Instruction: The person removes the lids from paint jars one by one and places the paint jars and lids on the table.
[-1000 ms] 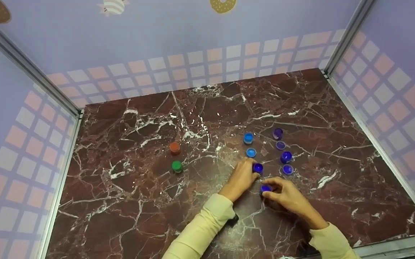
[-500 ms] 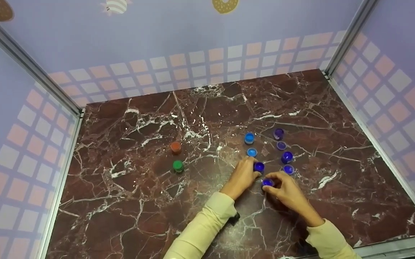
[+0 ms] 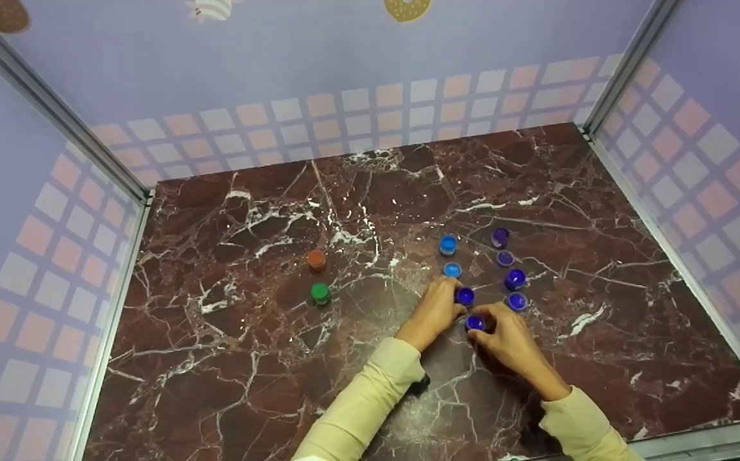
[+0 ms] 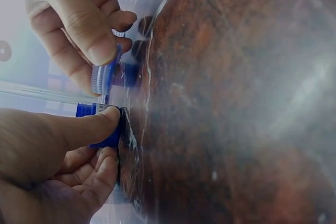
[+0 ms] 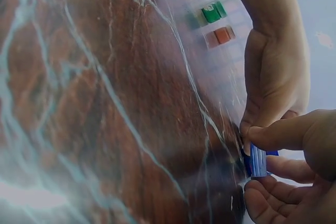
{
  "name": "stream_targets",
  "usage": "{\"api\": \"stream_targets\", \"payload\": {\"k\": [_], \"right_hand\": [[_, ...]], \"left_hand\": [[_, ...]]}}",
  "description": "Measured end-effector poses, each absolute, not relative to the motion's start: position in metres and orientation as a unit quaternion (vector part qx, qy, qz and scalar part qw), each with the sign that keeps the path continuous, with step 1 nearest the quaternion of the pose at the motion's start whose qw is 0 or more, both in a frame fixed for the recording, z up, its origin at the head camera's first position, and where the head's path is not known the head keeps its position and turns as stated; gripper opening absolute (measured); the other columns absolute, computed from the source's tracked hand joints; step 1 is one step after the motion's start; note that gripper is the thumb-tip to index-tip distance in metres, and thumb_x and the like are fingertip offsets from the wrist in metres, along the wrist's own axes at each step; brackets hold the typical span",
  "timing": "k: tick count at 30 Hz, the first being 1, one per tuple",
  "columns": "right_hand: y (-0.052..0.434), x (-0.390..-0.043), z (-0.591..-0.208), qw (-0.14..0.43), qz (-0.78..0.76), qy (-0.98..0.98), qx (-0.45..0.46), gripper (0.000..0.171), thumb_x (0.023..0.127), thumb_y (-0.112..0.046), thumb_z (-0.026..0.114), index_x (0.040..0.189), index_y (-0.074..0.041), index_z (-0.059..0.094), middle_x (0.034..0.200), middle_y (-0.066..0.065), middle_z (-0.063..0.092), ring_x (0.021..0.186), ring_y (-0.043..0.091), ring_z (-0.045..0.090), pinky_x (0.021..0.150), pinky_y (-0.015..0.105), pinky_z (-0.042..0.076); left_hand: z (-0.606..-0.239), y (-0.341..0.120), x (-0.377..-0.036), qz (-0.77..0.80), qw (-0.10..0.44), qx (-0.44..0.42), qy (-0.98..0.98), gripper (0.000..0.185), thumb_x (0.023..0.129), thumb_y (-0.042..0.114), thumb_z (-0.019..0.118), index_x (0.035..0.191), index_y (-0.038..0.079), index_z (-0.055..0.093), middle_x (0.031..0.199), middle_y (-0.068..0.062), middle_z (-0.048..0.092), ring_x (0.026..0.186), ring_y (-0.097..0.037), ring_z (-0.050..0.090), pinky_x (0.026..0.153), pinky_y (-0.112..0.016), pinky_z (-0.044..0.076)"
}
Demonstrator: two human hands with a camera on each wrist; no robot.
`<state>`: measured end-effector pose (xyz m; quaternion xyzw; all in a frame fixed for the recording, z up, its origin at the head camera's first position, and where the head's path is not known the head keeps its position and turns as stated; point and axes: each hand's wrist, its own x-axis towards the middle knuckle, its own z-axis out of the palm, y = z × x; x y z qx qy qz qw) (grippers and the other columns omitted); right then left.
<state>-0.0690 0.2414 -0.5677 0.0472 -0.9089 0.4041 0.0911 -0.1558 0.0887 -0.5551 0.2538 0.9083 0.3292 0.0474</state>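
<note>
Left hand (image 3: 435, 312): you are gripping the dark blue jar (image 3: 464, 296), upright on the counter (image 3: 370, 211) | Right hand (image 3: 506, 338): you are pinching the blue lid (image 3: 475, 323), just right of and nearer you than the jar | Lid axis: tilted sideways in wrist views

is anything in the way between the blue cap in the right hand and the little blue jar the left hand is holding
Nothing visible. The right hand pinches the blue cap just beside the blue jar, which the left hand grips on the marble table. Only a bare gap shows between cap and jar in the head view.
</note>
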Motion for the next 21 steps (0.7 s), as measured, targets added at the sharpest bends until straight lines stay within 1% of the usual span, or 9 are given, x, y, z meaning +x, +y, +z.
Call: {"api": "stream_targets", "payload": {"k": [4, 11, 21], "right_hand": [[0.2394, -0.0699, -0.568, 0.095, 0.403, -0.909, 0.049, 0.033, 0.074, 0.006, 0.086, 0.103, 0.004, 0.07, 0.097, 0.014, 0.067, 0.089, 0.029, 0.065, 0.079, 0.047, 0.053], [0.2361, -0.0722, -0.5693, 0.091, 0.39, -0.915, 0.045, 0.033, 0.075, -0.001, 0.089, 0.101, 0.004, 0.07, 0.093, 0.012, 0.066, 0.077, 0.023, 0.058, 0.069, 0.039, 0.048], [0.2326, -0.0762, -0.5713, 0.11, 0.369, -0.922, 0.045, 0.032, 0.074, -0.003, 0.091, 0.098, 0.004, 0.071, 0.087, 0.011, 0.063, 0.074, 0.02, 0.055, 0.067, 0.038, 0.046]], "left_hand": [[-0.5555, 0.0879, -0.157, 0.323, 0.046, 0.258, 0.909, 0.031, 0.082, 0.006, 0.085, 0.109, -0.001, 0.071, 0.105, -0.013, 0.071, 0.103, -0.028, 0.068, 0.094, -0.032, 0.052], [-0.5546, 0.0883, -0.1584, 0.324, 0.058, 0.248, 0.911, 0.03, 0.083, 0.007, 0.085, 0.109, 0.001, 0.071, 0.106, -0.012, 0.071, 0.103, -0.027, 0.067, 0.094, -0.031, 0.052], [-0.5563, 0.0894, -0.1578, 0.322, 0.066, 0.237, 0.914, 0.029, 0.084, 0.009, 0.085, 0.108, 0.001, 0.07, 0.106, -0.012, 0.069, 0.101, -0.027, 0.067, 0.092, -0.032, 0.053]]}}
